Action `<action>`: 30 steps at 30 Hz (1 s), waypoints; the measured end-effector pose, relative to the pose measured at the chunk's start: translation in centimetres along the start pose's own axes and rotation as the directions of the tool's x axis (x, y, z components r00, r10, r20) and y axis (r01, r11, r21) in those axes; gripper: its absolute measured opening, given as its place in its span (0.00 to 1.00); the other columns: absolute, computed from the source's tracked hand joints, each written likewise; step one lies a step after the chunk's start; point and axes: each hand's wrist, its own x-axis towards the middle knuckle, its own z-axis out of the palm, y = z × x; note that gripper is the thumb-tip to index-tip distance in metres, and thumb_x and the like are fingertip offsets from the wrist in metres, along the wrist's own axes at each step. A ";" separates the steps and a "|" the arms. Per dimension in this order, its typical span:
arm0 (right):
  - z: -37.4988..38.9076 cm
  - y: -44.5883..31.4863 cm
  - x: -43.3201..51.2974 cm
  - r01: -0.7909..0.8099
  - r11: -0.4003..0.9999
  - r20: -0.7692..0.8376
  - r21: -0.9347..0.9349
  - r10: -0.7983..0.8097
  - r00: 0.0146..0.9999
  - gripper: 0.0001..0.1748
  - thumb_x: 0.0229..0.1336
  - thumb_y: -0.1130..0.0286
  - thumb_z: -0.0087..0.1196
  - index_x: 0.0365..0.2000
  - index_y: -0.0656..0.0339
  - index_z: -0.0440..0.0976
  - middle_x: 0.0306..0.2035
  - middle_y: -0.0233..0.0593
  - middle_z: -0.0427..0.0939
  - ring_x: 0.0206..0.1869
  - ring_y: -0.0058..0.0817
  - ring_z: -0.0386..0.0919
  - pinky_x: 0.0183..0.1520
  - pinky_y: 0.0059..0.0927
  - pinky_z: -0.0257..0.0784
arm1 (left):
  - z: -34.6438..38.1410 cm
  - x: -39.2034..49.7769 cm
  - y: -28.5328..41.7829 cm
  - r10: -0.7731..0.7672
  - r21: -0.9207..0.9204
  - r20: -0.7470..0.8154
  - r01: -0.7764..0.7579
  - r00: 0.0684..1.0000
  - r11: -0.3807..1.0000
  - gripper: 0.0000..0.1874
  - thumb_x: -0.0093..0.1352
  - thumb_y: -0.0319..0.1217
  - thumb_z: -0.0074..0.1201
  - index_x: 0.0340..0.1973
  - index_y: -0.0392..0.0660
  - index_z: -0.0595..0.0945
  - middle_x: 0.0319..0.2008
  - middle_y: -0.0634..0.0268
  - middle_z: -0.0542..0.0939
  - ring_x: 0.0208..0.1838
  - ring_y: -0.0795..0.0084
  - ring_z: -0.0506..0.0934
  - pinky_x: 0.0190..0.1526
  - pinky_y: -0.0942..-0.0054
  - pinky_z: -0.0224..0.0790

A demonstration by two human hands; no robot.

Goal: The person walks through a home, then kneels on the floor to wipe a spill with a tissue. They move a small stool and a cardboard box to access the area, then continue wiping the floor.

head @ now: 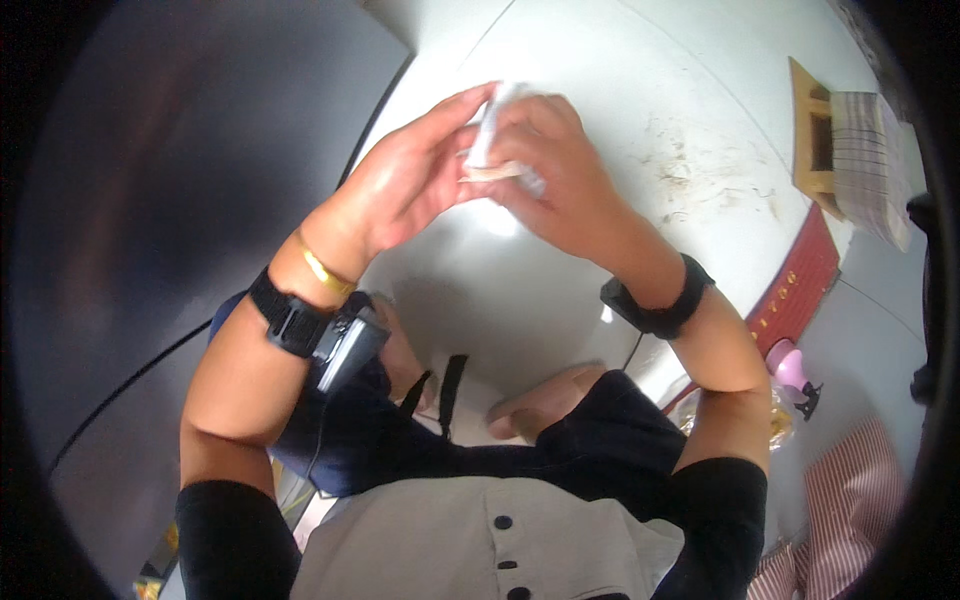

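Observation:
My left hand [420,169] and my right hand [559,169] are raised close together over the pale tiled floor. Between them is a white, crumpled item [491,127], perhaps paper or thin cloth, blurred by motion. The fingers of my right hand are closed around it. My left hand is cupped against its left side, thumb and fingers partly spread; whether it grips the item too, I cannot tell. A thin beige edge [491,175] shows at the lower side of the item. My right fingers hide part of it.
A large dark grey panel [187,150] fills the left. At right lie a cardboard piece [806,135], a striped block-shaped thing [866,157], a red mat [802,285] with markings, a pink object [785,362], a plastic bag [784,420] and striped cloth [855,487].

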 end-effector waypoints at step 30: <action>16.0 6.1 -14.2 -0.101 0.885 0.350 -0.454 0.282 0.894 0.27 0.60 0.81 0.43 0.60 0.55 0.67 0.68 0.41 0.64 0.71 0.35 0.60 0.74 0.41 0.53 | -3.4 -9.0 5.9 0.404 0.017 -0.447 -0.444 0.798 0.896 0.22 0.74 0.37 0.48 0.58 0.37 0.72 0.58 0.54 0.71 0.65 0.60 0.67 0.68 0.60 0.58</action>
